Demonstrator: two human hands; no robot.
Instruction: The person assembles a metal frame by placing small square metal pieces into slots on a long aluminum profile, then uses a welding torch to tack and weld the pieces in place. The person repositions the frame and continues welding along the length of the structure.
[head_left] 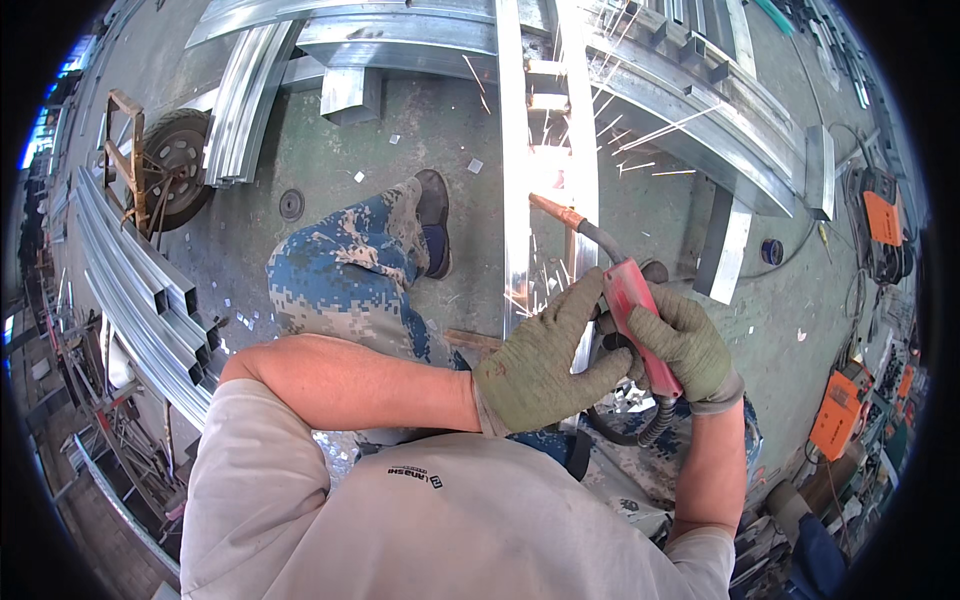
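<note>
My right hand (pixel 690 345), in a green work glove, is wrapped round the red handle of a welding torch (pixel 638 315). My left hand (pixel 545 355), gloved alike, grips the torch from its left side near the front of the handle; some of its fingers are hidden. The torch's copper nozzle points up and left at a ladder-like metal frame (pixel 515 190) of two long rails with short crosspieces. A glaring arc burns between the rails just beyond the nozzle, and its light hides the joint. Sparks fly outward over the frame.
Shiny metal channels (pixel 720 135) lie across supports at the far right, more beams (pixel 400 45) at the far left. Stacked square tubes (pixel 150 290) and a wheeled cart (pixel 175 165) stand left. Orange machines (pixel 840 415) with cables sit right. My shoe (pixel 432 215) is beside the frame.
</note>
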